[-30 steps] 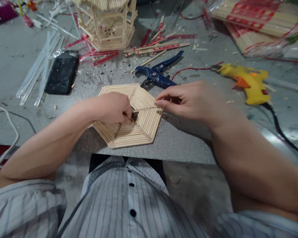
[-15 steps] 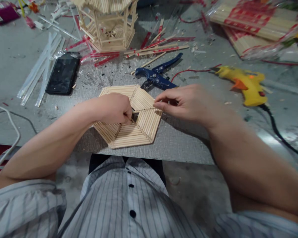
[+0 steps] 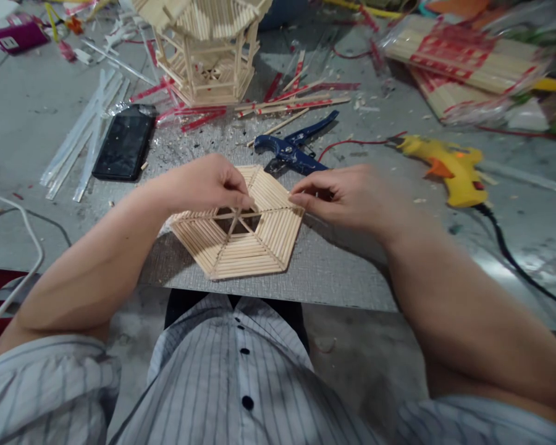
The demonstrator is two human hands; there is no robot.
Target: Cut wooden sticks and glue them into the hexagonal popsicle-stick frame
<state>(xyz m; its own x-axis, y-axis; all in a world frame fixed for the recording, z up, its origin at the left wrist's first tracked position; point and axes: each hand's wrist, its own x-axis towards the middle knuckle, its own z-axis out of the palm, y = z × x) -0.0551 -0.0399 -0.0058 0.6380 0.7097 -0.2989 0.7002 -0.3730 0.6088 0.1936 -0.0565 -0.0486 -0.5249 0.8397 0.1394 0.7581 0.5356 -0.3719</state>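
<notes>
The hexagonal stick panel [image 3: 236, 262] lies on the bench [image 3: 333, 272] near its front edge, directly below the fingers of both hands. The left hand [image 3: 204, 182] arches over the panel's far left part, hiding some of it; its thumb and forefinger come close together at the upper right of the central opening, beside the thin ribs [image 3: 233, 227] that meet there. Whether they are clamped on a rib, I cannot tell. The right hand [image 3: 347, 191] comes in from the other side — its thumb and forefinger tips nearly together at the panel's right corner, most of the panel lying to the left of them. A firm pinch there cannot be made out. Just behind the panel rests a blue cutter [image 3: 293, 151]; farther right, well apart from the fingers, lies a yellow glue gun [image 3: 461, 176].
</notes>
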